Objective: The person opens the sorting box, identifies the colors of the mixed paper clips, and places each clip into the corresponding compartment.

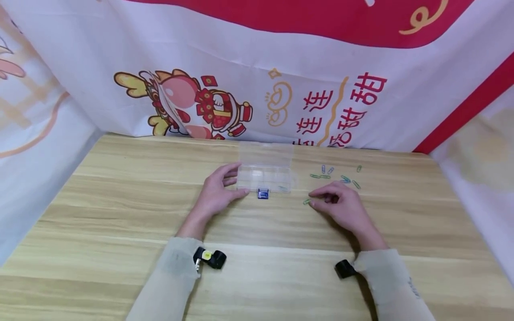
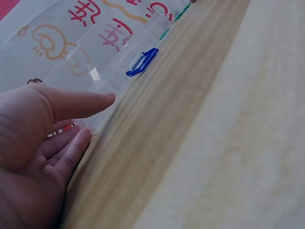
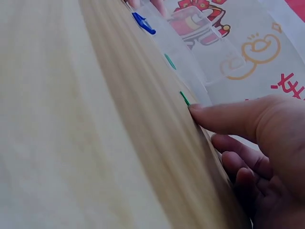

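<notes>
– How is the left hand (image 1: 216,192) posed?
– It is angled inward from a forearm (image 1: 168,272) extended from the near left. The left end of the clear box (image 1: 265,176) is gripped: the thumb is laid nearly straight at the near wall, and the fingers are placed about the left end, toward the far corner.

– And the right hand (image 1: 340,203)?
– Its forearm is slanted in from the near right, and the back of the hand is turned up. A green paper clip (image 1: 306,202) is pinched at the tips of thumb and forefinger, while the other fingers are bent inward.

– Where is that clip held?
– Just beyond the near right corner of the box, to its right; whether the bench (image 1: 281,276) is touched by it cannot be told.

– How is the box set?
– It is rested on the bench with its lid (image 1: 265,154) opened toward the far side. A blue latch (image 1: 263,194) is seen at the near wall, and a small clip (image 1: 283,188) is contained at the near right.

– What else is seen?
– Loose paper clips (image 1: 325,177), green and blue, are scattered on the far side of the right hand. The far edge is bordered by a printed cloth (image 1: 180,49).
</notes>
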The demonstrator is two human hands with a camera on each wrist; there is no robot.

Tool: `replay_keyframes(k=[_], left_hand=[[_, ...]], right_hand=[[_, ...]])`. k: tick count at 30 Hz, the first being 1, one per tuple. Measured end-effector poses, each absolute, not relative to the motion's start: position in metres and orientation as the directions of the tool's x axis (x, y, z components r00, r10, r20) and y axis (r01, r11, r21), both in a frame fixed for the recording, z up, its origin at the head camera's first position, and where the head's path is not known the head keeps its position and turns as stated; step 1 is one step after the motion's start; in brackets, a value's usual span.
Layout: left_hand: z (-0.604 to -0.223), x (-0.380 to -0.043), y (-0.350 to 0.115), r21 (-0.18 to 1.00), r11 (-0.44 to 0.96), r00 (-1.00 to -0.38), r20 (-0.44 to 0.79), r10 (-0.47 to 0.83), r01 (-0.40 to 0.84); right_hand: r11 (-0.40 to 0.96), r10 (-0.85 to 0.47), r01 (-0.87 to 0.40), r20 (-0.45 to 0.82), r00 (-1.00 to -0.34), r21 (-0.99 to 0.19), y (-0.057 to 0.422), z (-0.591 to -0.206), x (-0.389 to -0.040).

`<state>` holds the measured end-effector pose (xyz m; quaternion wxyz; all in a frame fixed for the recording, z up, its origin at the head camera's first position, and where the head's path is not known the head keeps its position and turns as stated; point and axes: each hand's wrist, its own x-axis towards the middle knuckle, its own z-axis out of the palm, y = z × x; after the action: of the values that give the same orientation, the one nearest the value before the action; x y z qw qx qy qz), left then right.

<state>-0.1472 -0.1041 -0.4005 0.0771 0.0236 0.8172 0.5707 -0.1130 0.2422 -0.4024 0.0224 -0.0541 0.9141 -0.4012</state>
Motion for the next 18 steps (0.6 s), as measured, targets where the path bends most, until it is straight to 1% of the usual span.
replay_keyframes(k=[7, 18], left_hand=[[-0.4008, -0.1483, -0.1032, 0.938, 0.343, -0.986, -0.091, 0.137, -0.039], [-0.4016, -0.1474, -0.1042, 0.939, 0.342, -0.989, -0.083, 0.126, -0.035]], right_hand=[[0.681, -0.103, -0.100, 0.041, -0.994, -0.726, 0.2409, -0.4057, -0.1114], [0.686, -0.094, -0.094, 0.040, -0.995, -0.721, 0.2387, -0.4084, -0.1121]])
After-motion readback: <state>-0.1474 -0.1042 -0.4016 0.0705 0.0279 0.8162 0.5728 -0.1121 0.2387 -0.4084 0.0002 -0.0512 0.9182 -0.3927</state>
